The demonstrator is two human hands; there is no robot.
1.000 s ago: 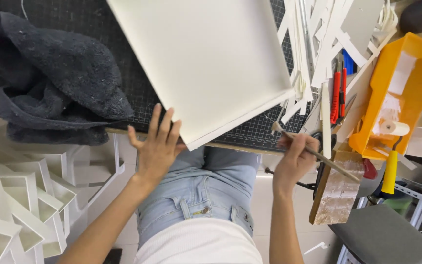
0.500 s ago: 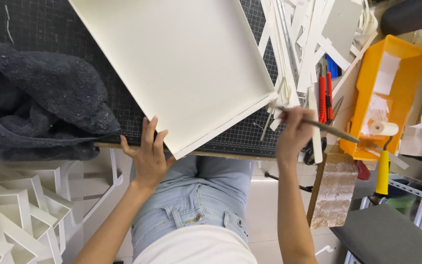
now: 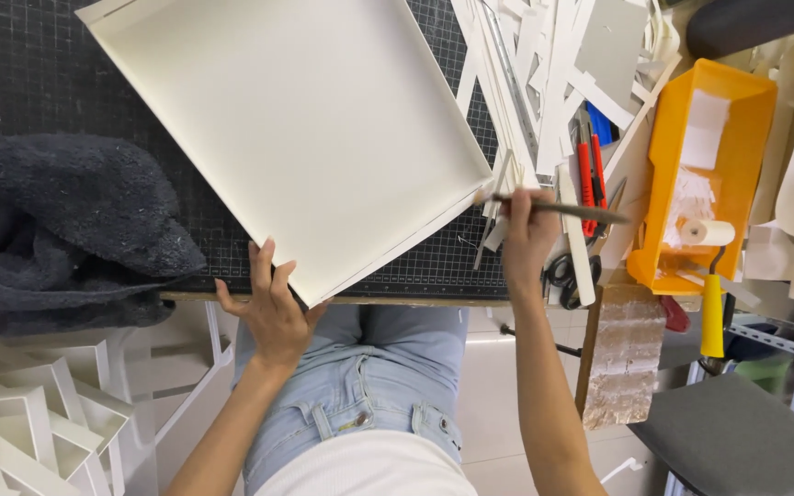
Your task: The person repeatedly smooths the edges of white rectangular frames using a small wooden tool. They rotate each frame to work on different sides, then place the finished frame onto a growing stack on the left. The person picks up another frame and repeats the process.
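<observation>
Currently the right hand (image 3: 527,241) is gripping a thin brush (image 3: 558,208) at the white tray's (image 3: 296,138) corner, while the left hand's (image 3: 273,308) open fingers are steadying its near edge; brushing along that edge probably calls for a steady tray.

One shallow white tray (image 3: 296,138) on one black gridded cutting mat (image 3: 39,83). One dark grey towel (image 3: 66,230). Two hands: left hand (image 3: 273,308), right hand (image 3: 526,234). One thin brush (image 3: 562,208). Two red-handled cutters (image 3: 588,179). One pair of black-handled scissors (image 3: 562,273). One orange bin (image 3: 691,174). One paint roller (image 3: 709,234) with yellow handle. White card strips (image 3: 526,83): too overlapped to count.
</observation>
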